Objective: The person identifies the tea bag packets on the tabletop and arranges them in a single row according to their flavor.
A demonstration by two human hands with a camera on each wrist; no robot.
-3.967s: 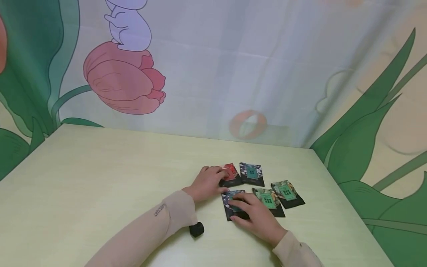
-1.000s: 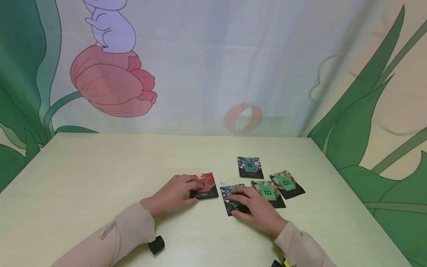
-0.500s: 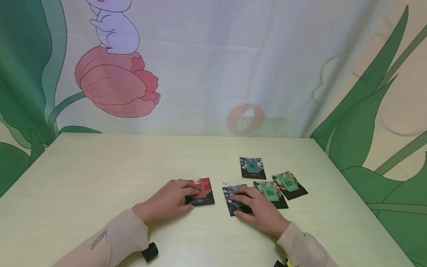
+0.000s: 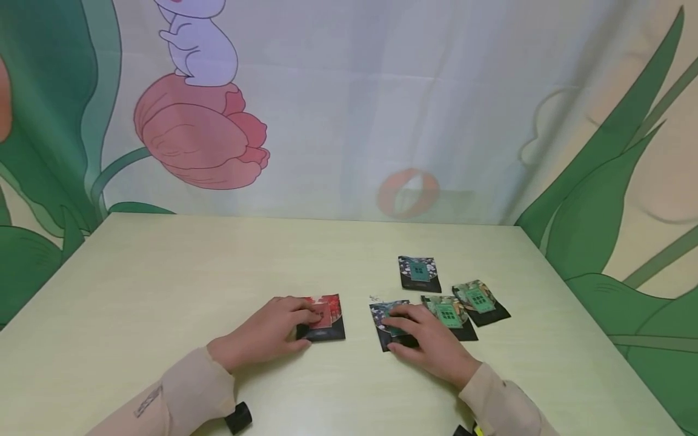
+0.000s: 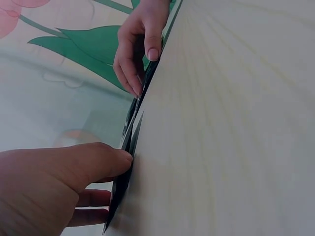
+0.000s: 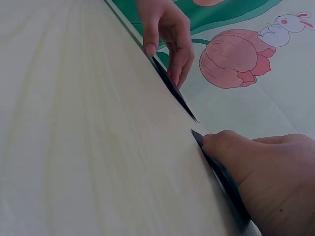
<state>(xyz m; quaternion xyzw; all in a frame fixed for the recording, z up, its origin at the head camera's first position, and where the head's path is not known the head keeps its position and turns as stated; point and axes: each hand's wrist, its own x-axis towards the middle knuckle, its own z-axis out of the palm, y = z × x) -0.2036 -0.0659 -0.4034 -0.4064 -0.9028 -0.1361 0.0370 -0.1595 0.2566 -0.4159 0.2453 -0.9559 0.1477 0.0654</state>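
Observation:
In the head view, my left hand [image 4: 264, 334] rests on a small flat sachet, red with a black lower part [image 4: 332, 330]. Its fingers lie across the red label and the thumb is at the near left edge. To the right, my right hand [image 4: 433, 342] rests on a dark blue floral sachet [image 4: 380, 315], covering much of it. The left wrist view has the left thumb [image 5: 115, 160] on a sachet edge, seen nearly side-on. From the right wrist, the right thumb [image 6: 224, 142] touches its sachet's edge too.
Beside the right hand lie a green sachet [image 4: 451, 315] and another green one [image 4: 481, 301], tilted. Behind them is a second dark blue floral sachet [image 4: 420, 275]. All lie on a pale wooden table [image 4: 218, 260], with a printed curtain [image 4: 327, 121] along its back edge.
Over the four seconds, the left hand has slid the red sachet left and nearer, away from the other sachets. The right hand has stayed on its blue sachet.

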